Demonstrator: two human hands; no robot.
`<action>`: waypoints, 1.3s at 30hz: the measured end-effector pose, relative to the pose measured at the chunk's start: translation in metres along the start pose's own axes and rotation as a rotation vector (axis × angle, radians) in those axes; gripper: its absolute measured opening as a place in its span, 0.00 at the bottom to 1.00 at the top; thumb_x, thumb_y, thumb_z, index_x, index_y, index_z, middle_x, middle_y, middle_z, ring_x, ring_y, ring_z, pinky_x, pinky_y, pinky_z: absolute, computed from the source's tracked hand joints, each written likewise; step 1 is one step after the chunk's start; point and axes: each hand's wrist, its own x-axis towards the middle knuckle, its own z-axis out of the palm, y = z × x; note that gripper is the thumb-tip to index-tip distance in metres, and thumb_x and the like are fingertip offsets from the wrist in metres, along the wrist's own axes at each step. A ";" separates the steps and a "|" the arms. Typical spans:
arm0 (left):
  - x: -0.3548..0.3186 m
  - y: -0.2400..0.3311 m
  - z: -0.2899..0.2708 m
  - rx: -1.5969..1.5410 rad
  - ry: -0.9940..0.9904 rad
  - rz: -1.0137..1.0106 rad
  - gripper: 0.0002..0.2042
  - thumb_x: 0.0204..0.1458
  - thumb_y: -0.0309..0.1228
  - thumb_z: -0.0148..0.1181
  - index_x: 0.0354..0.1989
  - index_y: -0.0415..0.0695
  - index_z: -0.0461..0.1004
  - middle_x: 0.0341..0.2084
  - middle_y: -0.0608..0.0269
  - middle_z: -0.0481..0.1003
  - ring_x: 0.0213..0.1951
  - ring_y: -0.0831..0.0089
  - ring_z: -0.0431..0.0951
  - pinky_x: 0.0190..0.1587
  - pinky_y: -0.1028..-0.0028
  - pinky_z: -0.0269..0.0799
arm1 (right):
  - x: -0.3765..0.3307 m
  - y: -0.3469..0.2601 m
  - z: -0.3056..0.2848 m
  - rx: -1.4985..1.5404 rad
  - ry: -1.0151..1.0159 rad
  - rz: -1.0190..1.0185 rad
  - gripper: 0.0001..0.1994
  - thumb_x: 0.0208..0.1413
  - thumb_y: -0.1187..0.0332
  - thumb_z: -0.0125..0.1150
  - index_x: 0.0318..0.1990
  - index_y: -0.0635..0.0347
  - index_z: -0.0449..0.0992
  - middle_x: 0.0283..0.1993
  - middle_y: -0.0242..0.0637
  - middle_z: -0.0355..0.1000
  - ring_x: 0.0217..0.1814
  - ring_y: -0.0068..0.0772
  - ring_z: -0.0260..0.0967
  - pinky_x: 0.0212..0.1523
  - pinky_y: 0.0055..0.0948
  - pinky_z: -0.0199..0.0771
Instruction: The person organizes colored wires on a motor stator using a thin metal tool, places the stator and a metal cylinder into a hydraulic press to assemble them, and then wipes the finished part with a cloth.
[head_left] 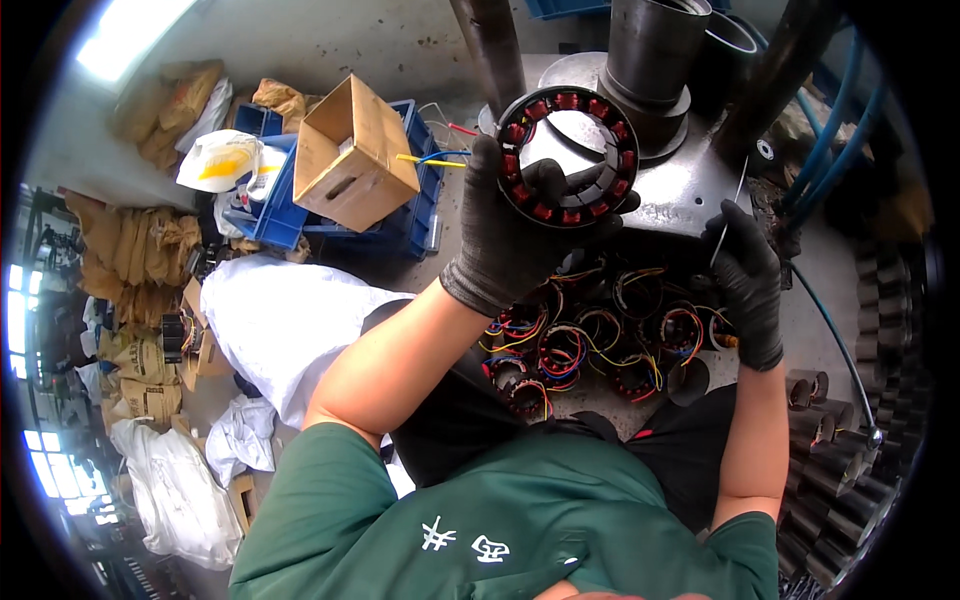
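Okay so right up close it's your own green shirt [480, 500], with both forearms reaching out past it. Your left arm is bent at the elbow and angled up toward the middle. Your gloved left hand [515, 225] is curled round a wound motor stator [625, 160], thumb up its left side, a finger poking into the bore, the others by the lower right rim. You've got it held up with the ring face towards you, and a yellow and a blue lead wire [430, 158] stick out left past your thumb. Right arm's straighter, and the gloved right hand [745, 285] is closed on a thin metal rod [741, 180], sloping up to the right, well apart from the stator.

Below your hands there's a bunch of other wired stators [562, 350] on the floor between your legs, leads tangled everywhere. Your left forearm crosses in front of a white sack [285, 310]. Dark metal sleeves [835, 485] are stacked over on your right.

Further out, the stator and left hand cover part of the machine's metal plate [665, 195], which carries a steel cylinder [655, 60]. Blue hoses [835, 120] hang right of that. Off left you've got an open cardboard box [360, 180] tilted on a blue crate [425, 190], then brown sacks [150, 235] beyond.
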 end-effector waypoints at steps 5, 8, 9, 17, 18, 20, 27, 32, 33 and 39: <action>0.006 -0.009 0.015 0.115 0.047 0.018 0.54 0.51 0.76 0.50 0.77 0.47 0.49 0.66 0.39 0.65 0.63 0.36 0.71 0.63 0.42 0.70 | -0.021 -0.030 0.024 0.114 -0.030 -0.156 0.14 0.68 0.68 0.59 0.58 0.59 0.74 0.47 0.33 0.75 0.49 0.26 0.72 0.54 0.27 0.73; 0.009 -0.011 0.007 0.113 0.058 0.001 0.56 0.47 0.76 0.54 0.78 0.53 0.47 0.71 0.40 0.58 0.69 0.28 0.59 0.66 0.35 0.62 | -0.023 -0.069 0.060 0.532 0.046 0.061 0.14 0.64 0.69 0.60 0.56 0.60 0.74 0.51 0.41 0.77 0.50 0.31 0.75 0.54 0.32 0.75; 0.011 -0.012 0.006 0.113 0.060 -0.003 0.56 0.47 0.76 0.54 0.78 0.53 0.47 0.71 0.40 0.58 0.69 0.28 0.59 0.66 0.35 0.62 | -0.021 -0.068 0.060 0.533 0.050 0.063 0.14 0.64 0.69 0.60 0.56 0.60 0.74 0.51 0.41 0.77 0.50 0.31 0.75 0.54 0.32 0.75; 0.015 -0.020 0.000 0.053 0.071 -0.046 0.56 0.46 0.78 0.53 0.77 0.53 0.49 0.71 0.43 0.58 0.68 0.27 0.60 0.67 0.35 0.62 | -0.008 -0.062 0.074 -0.163 -0.131 -0.395 0.13 0.56 0.79 0.55 0.48 0.65 0.77 0.46 0.48 0.79 0.41 0.45 0.80 0.43 0.38 0.82; 0.015 -0.021 0.001 0.050 0.072 -0.051 0.56 0.46 0.78 0.53 0.77 0.53 0.49 0.71 0.43 0.58 0.68 0.27 0.60 0.67 0.35 0.62 | -0.006 -0.063 0.075 -0.177 -0.140 -0.391 0.13 0.55 0.79 0.55 0.48 0.66 0.77 0.45 0.48 0.79 0.41 0.45 0.80 0.43 0.39 0.82; 0.015 -0.023 0.003 0.086 0.108 -0.049 0.55 0.47 0.77 0.52 0.77 0.53 0.48 0.71 0.43 0.57 0.67 0.27 0.61 0.67 0.35 0.62 | -0.004 -0.065 0.076 -0.191 -0.148 -0.384 0.12 0.55 0.80 0.55 0.47 0.67 0.76 0.45 0.48 0.79 0.40 0.46 0.80 0.42 0.39 0.82; 0.017 -0.025 -0.004 0.106 0.094 -0.043 0.51 0.52 0.75 0.47 0.77 0.53 0.49 0.71 0.42 0.57 0.67 0.28 0.61 0.66 0.34 0.62 | -0.003 -0.072 0.082 -0.289 -0.116 -0.370 0.11 0.54 0.80 0.56 0.45 0.64 0.77 0.40 0.47 0.79 0.38 0.47 0.79 0.40 0.40 0.81; 0.017 -0.028 -0.004 0.118 0.145 -0.043 0.49 0.54 0.74 0.42 0.77 0.53 0.50 0.72 0.44 0.58 0.67 0.30 0.63 0.66 0.33 0.62 | 0.000 -0.074 0.077 -0.319 -0.132 -0.370 0.11 0.55 0.79 0.56 0.45 0.61 0.78 0.37 0.46 0.78 0.37 0.48 0.79 0.38 0.40 0.81; 0.016 -0.029 -0.002 0.118 0.146 -0.045 0.49 0.54 0.74 0.42 0.77 0.53 0.50 0.72 0.44 0.58 0.67 0.30 0.63 0.66 0.33 0.62 | 0.001 -0.075 0.076 -0.286 -0.146 -0.353 0.10 0.56 0.79 0.56 0.44 0.62 0.78 0.37 0.46 0.77 0.37 0.49 0.79 0.38 0.40 0.81; 0.018 -0.031 0.004 0.123 0.246 -0.015 0.47 0.55 0.72 0.45 0.76 0.52 0.53 0.69 0.47 0.62 0.66 0.34 0.65 0.67 0.33 0.62 | 0.000 -0.064 0.078 -0.268 -0.143 -0.379 0.09 0.56 0.79 0.56 0.43 0.62 0.77 0.37 0.47 0.77 0.37 0.50 0.78 0.39 0.41 0.80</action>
